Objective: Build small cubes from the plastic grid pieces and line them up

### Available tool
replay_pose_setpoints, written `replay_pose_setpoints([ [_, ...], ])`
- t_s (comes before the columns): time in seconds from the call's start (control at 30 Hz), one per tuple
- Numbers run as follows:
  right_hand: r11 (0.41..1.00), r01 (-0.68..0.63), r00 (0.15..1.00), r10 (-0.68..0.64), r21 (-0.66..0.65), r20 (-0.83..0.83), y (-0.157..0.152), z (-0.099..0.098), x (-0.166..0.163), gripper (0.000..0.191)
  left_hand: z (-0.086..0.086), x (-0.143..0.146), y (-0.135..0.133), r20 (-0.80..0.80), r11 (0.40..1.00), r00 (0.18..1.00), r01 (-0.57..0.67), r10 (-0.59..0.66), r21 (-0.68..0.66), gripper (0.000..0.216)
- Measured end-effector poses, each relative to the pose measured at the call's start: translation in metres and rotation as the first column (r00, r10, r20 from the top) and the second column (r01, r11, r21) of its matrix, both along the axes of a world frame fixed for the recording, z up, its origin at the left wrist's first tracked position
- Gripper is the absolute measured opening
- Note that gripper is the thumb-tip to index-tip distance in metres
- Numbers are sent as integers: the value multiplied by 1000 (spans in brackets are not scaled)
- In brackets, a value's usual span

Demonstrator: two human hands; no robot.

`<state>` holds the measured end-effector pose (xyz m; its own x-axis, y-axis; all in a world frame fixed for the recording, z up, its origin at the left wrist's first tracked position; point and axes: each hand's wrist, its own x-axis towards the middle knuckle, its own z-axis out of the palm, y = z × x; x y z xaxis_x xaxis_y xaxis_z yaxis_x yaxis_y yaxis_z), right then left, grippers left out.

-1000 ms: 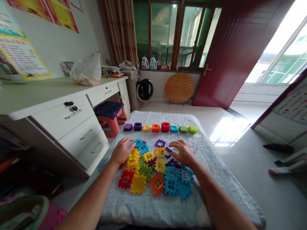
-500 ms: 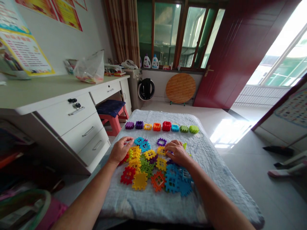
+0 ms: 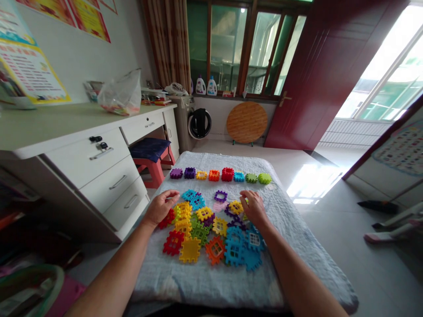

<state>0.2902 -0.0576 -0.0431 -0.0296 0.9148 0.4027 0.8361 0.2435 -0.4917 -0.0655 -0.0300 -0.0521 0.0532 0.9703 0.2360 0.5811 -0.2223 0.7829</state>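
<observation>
A pile of coloured plastic window tiles point(image 3: 211, 233) lies on a table under a light blue cloth point(image 3: 211, 281). At the far edge stands a row of small assembled cubes point(image 3: 228, 174), running from purple through yellow, orange, red and blue to green. My left hand point(image 3: 160, 207) rests loosely on the pile's left edge, fingers bent over a red tile point(image 3: 166, 219). My right hand point(image 3: 255, 208) is at the pile's upper right, its fingertips pinching a yellow tile point(image 3: 235, 207). A lone purple tile point(image 3: 220, 196) lies between the pile and the row.
A white desk with drawers point(image 3: 99, 154) stands to the left, with a plastic bag point(image 3: 120, 94) on top. A red stool with a blue cushion point(image 3: 150, 152) sits beside it. A round wooden board point(image 3: 246, 122) leans on the far wall by a red door point(image 3: 317, 66).
My right hand reached left over a yellow tile, then drew back to the right with it at its fingertips. My left hand stayed on the pile's left edge, its fingers curling slightly.
</observation>
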Motion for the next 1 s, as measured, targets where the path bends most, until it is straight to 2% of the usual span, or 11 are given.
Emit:
replay_pose_setpoints([
  [0.07, 1000, -22, 997, 22, 1, 70, -2, 0, 1, 24, 0, 3, -2, 4, 999, 1000, 31, -31, -8, 43],
  [0.23, 985, -141, 974, 155, -98, 162, -6, -5, -4, 44, 4, 11, -7, 28, 994, 995, 98, -97, -41, 45],
  [0.4, 988, -145, 972, 152, -50, 178, -4, -7, -6, 44, 8, 16, -10, 40, 988, 988, 149, -147, -50, 42],
  [0.53, 983, -184, 969, 182, -5, 166, -7, 6, -15, 36, 7, 18, -10, 78, 984, 983, 168, -164, -54, 43],
  [0.6, 956, -289, 946, 294, -56, 140, -9, 16, -25, 28, 8, 18, -10, 94, 987, 984, 153, -149, -44, 43],
  [0.67, 895, -426, 889, 441, -131, 124, -10, 26, -39, 23, 9, 17, -10, 97, 992, 988, 126, -122, -32, 43],
  [0.73, 836, -514, 830, 541, -195, 133, -9, 33, -52, 25, 9, 16, -9, 90, 995, 992, 94, -93, -16, 42],
  [0.83, 794, -545, 786, 595, -267, 166, -2, 38, -70, 38, 9, 13, -8, 85, 999, 995, 45, -45, 5, 43],
  [1.0, 797, -506, 794, 580, -331, 183, 7, 30, -87, 41, 8, 10, -7, 93, 1000, 995, 27, -27, 5, 42],
])
